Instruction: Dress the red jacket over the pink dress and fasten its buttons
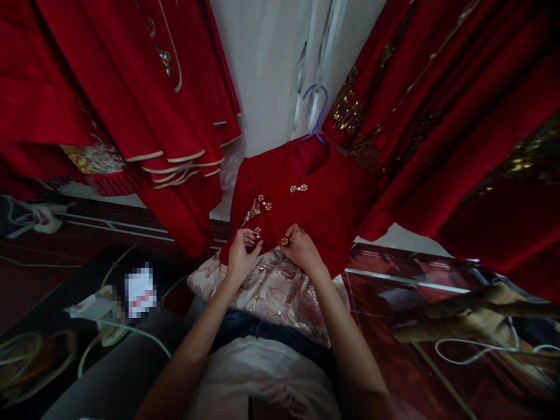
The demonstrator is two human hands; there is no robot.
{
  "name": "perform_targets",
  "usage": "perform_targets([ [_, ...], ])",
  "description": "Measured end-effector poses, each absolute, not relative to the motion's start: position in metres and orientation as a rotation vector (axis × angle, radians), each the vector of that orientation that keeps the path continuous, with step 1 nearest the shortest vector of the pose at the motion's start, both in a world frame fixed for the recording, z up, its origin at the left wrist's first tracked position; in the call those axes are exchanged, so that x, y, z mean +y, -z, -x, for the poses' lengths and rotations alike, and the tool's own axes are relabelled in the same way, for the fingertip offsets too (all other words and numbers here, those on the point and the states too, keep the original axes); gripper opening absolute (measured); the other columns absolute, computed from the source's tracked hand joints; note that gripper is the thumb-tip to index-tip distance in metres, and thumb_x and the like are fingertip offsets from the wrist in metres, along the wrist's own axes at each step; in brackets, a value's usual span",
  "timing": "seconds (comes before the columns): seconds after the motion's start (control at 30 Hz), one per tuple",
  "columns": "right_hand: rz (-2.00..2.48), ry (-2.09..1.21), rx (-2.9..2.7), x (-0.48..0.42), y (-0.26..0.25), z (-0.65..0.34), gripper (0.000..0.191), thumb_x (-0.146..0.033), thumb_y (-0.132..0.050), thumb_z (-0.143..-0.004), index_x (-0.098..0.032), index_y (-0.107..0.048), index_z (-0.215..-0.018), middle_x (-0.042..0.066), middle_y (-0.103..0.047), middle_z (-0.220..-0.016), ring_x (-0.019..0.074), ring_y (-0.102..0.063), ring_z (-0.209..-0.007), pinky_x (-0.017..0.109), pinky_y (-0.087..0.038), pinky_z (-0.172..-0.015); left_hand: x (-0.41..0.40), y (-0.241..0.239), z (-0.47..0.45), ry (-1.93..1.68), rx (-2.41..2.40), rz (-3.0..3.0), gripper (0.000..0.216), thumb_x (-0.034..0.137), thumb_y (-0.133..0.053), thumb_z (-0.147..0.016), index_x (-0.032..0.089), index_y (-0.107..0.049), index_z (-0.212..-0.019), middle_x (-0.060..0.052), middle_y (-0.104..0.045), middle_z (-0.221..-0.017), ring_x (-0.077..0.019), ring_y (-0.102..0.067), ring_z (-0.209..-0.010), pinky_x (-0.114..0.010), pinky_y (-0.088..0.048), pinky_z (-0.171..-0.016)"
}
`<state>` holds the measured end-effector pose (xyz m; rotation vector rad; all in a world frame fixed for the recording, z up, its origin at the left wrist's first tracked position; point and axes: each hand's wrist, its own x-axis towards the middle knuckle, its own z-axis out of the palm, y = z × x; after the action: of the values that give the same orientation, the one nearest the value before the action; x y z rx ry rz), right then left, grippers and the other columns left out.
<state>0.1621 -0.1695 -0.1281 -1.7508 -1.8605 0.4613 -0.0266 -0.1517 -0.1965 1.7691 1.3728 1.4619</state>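
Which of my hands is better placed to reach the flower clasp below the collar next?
Probably your right hand: it's almost straight below that flower clasp, touching a lower beaded flower on the red garment. Your left hand is farther to the side, closer to the tasselled ornament.

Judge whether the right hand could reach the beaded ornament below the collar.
Probably yes: only red fabric lies between the right hand and that beaded ornament, though the hand seems to pinch a lower ornament.

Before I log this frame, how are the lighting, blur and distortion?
Head view: dim, corners darkest, gold sequins glinting at right; head view: the red garment fairly clear, the lower-right clutter smeared and stretched; head view: a pixelated patch at left.
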Motion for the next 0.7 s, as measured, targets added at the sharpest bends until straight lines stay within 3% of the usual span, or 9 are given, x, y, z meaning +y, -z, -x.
perform_targets([
  [0.1,1.775,-0.407,-1.823,-0.166,0.132,-0.154,0.024,-0.012,-0.061,-0.068,-0.019,-0.049,-0.087,0.004,-0.060,-0.079,0.0155,-0.058,-0.072,0.025,-0.042,-0.065,-0.146,0.184,0.028,-1.425,1.327,-1.867,0.022,0.024,-0.064,-0.081,0.019,-0.052,-0.099,-0.002,-0.059,-0.089,-0.0123,-0.060,-0.077,-0.026,-0.052,-0.072],
  [0.23,1.604,-0.618,-1.781,-0.167,0.123,-0.162,0.027,-0.015,-0.065,-0.063,-0.021,-0.047,-0.083,-0.004,-0.056,-0.067,0.0126,-0.054,-0.060,0.023,-0.039,-0.057,-0.141,0.175,0.031,-1.397,1.270,-1.979,0.012,0.021,-0.061,-0.083,0.020,-0.057,-0.094,-0.001,-0.060,-0.088,-0.0124,-0.060,-0.078,-0.025,-0.051,-0.073],
  [0.37,1.296,-0.854,-1.692,-0.177,0.101,-0.167,0.028,-0.018,-0.067,-0.064,-0.022,-0.047,-0.084,-0.004,-0.059,-0.070,0.0117,-0.057,-0.062,0.022,-0.043,-0.057,-0.139,0.175,0.034,-1.347,1.256,-2.003,0.008,0.021,-0.061,-0.082,0.020,-0.061,-0.089,-0.001,-0.062,-0.085,-0.0129,-0.062,-0.075,-0.025,-0.051,-0.071],
  [0.47,1.175,-0.848,-1.606,-0.180,0.094,-0.157,0.029,-0.022,-0.069,-0.066,-0.022,-0.047,-0.085,-0.004,-0.060,-0.072,0.0110,-0.057,-0.061,0.022,-0.045,-0.055,-0.140,0.175,0.034,-1.344,1.288,-1.925,0.010,0.026,-0.063,-0.081,0.019,-0.063,-0.088,-0.002,-0.066,-0.083,-0.0140,-0.064,-0.074,-0.026,-0.052,-0.072],
  [0.7,1.224,-0.785,-1.502,-0.158,0.140,-0.124,0.025,-0.028,-0.073,-0.070,-0.020,-0.055,-0.086,0.000,-0.064,-0.074,0.0135,-0.063,-0.066,0.025,-0.053,-0.062,-0.134,0.175,0.033,-1.370,1.191,-1.514,0.021,0.035,-0.068,-0.076,0.016,-0.067,-0.084,-0.005,-0.072,-0.083,-0.0158,-0.068,-0.075,-0.027,-0.054,-0.072],
])
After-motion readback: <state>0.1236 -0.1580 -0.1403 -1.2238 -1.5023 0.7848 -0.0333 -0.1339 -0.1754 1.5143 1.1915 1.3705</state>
